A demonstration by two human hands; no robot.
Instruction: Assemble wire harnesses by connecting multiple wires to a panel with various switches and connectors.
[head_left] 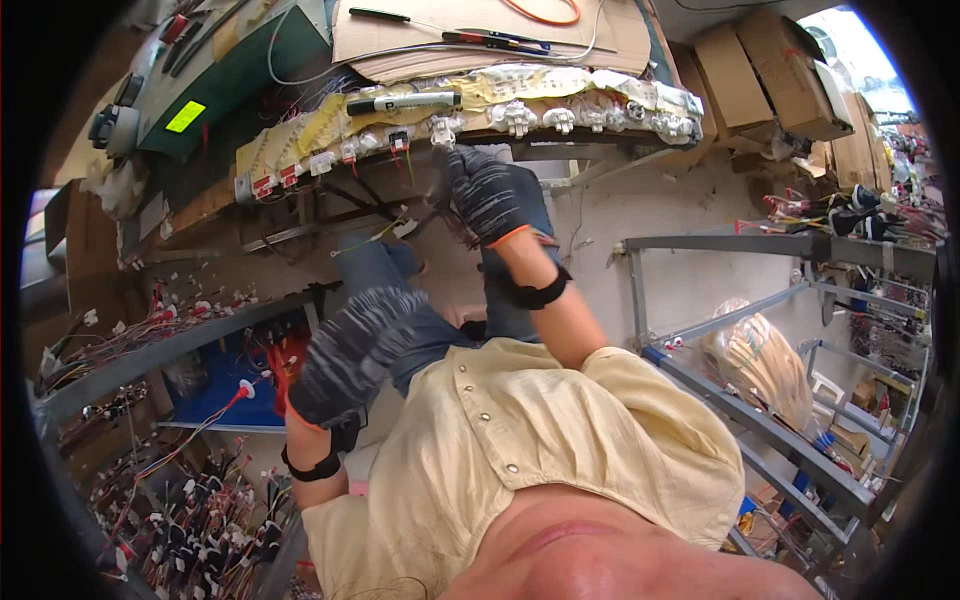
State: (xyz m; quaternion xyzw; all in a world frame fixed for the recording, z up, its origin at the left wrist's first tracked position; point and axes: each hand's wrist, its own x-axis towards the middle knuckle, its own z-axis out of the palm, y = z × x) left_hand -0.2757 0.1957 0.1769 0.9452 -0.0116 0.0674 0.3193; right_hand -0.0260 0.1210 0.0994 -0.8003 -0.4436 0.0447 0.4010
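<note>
My right hand (487,198), in a dark grey knitted glove with an orange cuff, is raised to the near edge of the bench. Its fingers are curled together just below a white plastic connector (443,130); what they hold is hidden, and dark wires show beside them. Lower down, my left hand (358,352) wears a matching glove and hovers over my lap. It is smeared, so its fingers cannot be read. Red wires (284,362) show right beside it. A loose wire with a white connector (404,228) hangs below the bench edge, between the hands.
Along the bench edge runs a taped strip (590,85) carrying several connectors and a marker pen (404,102). Behind it lie a screwdriver (380,15) and cardboard (420,45). A green box with a lit display (184,117) stands left. Metal racks (770,450) and wire bundles (190,520) flank me.
</note>
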